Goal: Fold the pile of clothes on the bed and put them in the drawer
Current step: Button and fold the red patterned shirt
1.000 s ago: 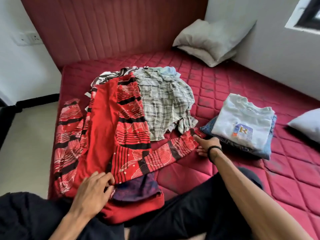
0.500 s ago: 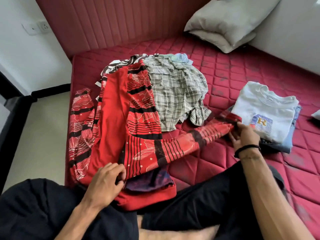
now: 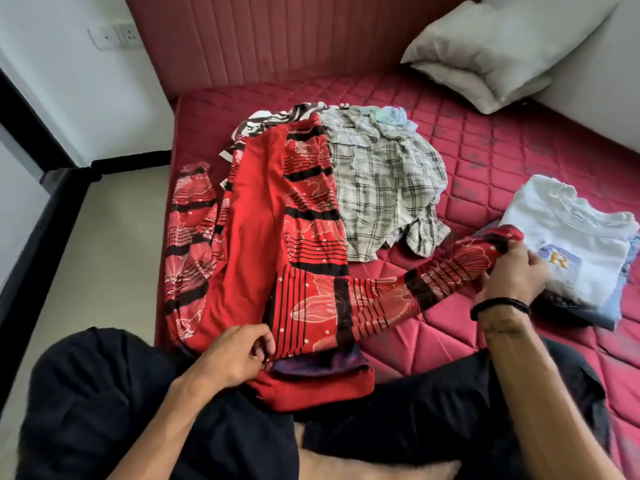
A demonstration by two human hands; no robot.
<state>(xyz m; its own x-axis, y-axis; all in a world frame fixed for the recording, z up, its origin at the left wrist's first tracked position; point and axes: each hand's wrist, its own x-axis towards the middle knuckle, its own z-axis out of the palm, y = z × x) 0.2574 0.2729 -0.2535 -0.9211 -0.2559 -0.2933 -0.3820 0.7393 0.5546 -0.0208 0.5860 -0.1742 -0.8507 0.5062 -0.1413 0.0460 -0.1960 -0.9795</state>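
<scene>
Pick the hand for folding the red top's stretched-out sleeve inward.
Right hand: it already grips the sleeve's cuff. The left hand pinches the red top at its near edge, likely anchoring it.

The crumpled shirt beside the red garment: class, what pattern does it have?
The crumpled shirt has a dark plaid check on off-white, seen in the head view.

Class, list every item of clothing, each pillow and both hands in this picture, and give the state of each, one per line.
Red shirt: spread flat, unfolded, one sleeve stretched out to the right.
Plaid shirt: crumpled, unfolded.
Striped garment: unfolded, mostly covered.
White T-shirt: folded, on top of a stack.
Pillows: stacked in the corner.
Left hand: pinches the red shirt's hem.
Right hand: grips the sleeve end.
</scene>
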